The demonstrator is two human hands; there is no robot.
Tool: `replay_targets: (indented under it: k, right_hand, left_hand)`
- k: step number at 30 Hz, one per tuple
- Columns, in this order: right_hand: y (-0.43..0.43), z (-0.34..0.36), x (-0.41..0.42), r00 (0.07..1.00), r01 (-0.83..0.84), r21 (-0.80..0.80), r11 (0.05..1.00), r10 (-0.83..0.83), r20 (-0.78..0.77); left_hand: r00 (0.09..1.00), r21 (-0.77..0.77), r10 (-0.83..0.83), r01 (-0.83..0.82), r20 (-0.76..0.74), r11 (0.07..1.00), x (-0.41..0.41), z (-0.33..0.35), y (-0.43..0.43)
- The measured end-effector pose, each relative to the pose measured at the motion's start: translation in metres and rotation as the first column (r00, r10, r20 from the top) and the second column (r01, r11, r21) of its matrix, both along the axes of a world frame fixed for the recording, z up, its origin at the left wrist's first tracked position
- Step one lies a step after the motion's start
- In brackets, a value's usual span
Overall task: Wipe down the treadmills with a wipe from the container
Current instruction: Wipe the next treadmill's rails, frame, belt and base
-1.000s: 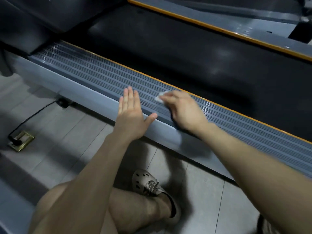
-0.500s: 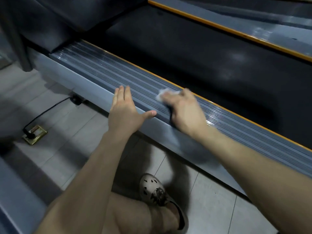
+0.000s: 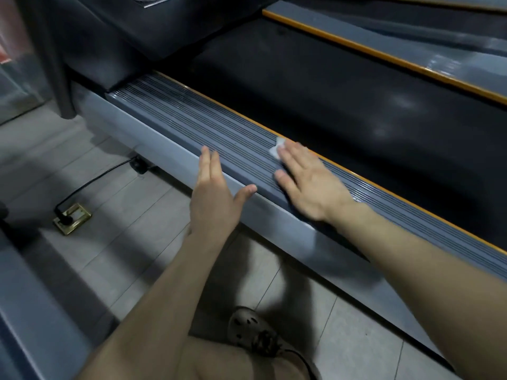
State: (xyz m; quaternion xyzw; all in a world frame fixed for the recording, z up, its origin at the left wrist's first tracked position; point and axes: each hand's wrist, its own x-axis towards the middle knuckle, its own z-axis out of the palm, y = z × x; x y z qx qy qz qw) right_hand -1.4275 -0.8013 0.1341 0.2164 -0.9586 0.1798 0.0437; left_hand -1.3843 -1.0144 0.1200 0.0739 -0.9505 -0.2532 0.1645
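From the head view, I am pressing my right hand (image 3: 310, 185) flat on the treadmill's ribbed grey side rail (image 3: 192, 124), fingers straight and spread, not curled round anything; the white wipe (image 3: 276, 149) is lying under my fingertips, only a crumpled corner of it showing past them, on the belt side of the rail; the black running belt (image 3: 329, 91) is stretching away just beyond it, and the far side rail (image 3: 384, 37) is running along its other edge. My left hand (image 3: 216, 193) is lying open just beside the right one, fingers together and straight over the rail's outer edge, thumb reaching along the rail's side face, holding nothing. Below the rail, a black power cord (image 3: 93, 181) is trailing across the grey tiled floor (image 3: 123, 242) into a brass floor socket (image 3: 72, 218); my perforated shoe (image 3: 252, 329) is resting on the tiles between my forearms.
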Motion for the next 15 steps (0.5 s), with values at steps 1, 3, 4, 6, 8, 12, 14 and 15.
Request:
replay_targets:
  k: [1, 3, 4, 6, 8, 12, 14, 15]
  right_hand:
    - [-0.005, 0.004, -0.015, 0.989, 0.137, -0.016, 0.991, -0.136, 0.056]
    - [-0.028, 0.006, -0.016, 0.994, 0.097, -0.047, 0.994, -0.094, 0.055]
    - [-0.038, 0.004, -0.004, 0.998, -0.059, -0.043, 0.997, 0.059, 0.000]
    - [-0.040, -0.006, 0.012, 0.933, -0.356, 0.005, 0.935, 0.355, -0.056]
    - [-0.031, 0.003, -0.011, 0.941, -0.334, 0.013, 0.943, 0.334, -0.061]
    - [-0.047, 0.021, -0.040, 0.994, 0.036, -0.053, 0.998, -0.030, 0.102]
    - [-0.059, 0.008, -0.018, 0.947, -0.319, 0.014, 0.948, 0.319, -0.024]
    - [-0.059, 0.002, -0.018, 0.905, -0.421, 0.036, 0.906, 0.422, -0.053]
  left_hand:
    - [1.000, 0.011, 0.001, -0.001, -0.016, 1.000, -0.001, -0.002, -0.001]
    - [0.998, 0.012, 0.012, -0.011, -0.063, 1.000, -0.005, -0.004, -0.009]
    - [0.996, 0.020, 0.013, -0.012, -0.086, 1.000, -0.008, -0.005, -0.013]
    - [0.992, 0.023, 0.015, -0.012, -0.127, 1.000, -0.013, -0.006, -0.018]
    - [0.990, 0.039, 0.008, -0.003, -0.142, 0.999, -0.013, -0.006, -0.018]
    - [0.992, 0.087, 0.012, -0.002, -0.122, 0.996, -0.010, -0.006, -0.019]
    - [0.991, 0.086, 0.023, -0.012, -0.129, 0.996, -0.012, -0.007, -0.023]
    - [0.991, 0.086, 0.039, -0.028, -0.125, 0.996, -0.014, -0.007, -0.027]
